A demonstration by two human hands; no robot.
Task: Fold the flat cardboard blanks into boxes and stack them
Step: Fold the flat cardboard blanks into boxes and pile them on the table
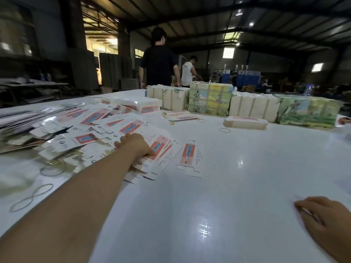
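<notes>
While the left hand (135, 144) presses flat on a heap of cardboard blanks (106, 128) across the white table (218, 186), the right hand (326, 217) rests relaxed nearby, holding nothing, well apart from them.

Table layout: blanks at left, bundles along the far edge, hands near.

The table (218, 186) carries a heap of flat blanks (91, 130) across its left half. The left hand (135, 144) rests on the heap's right edge. One single blank (190, 158) lies apart, just right of the heap. Behind the heap sits a folded box (148, 106); two more folded boxes (245, 123) lie right of it, before a row of wrapped bundles (252, 105) along the far edge. Rubber bands (32, 196) lie on the near left of the table, others between boxes and heap. The right hand (324, 217) rests on the table at near right. Two people (159, 65) stand behind the table.
</notes>
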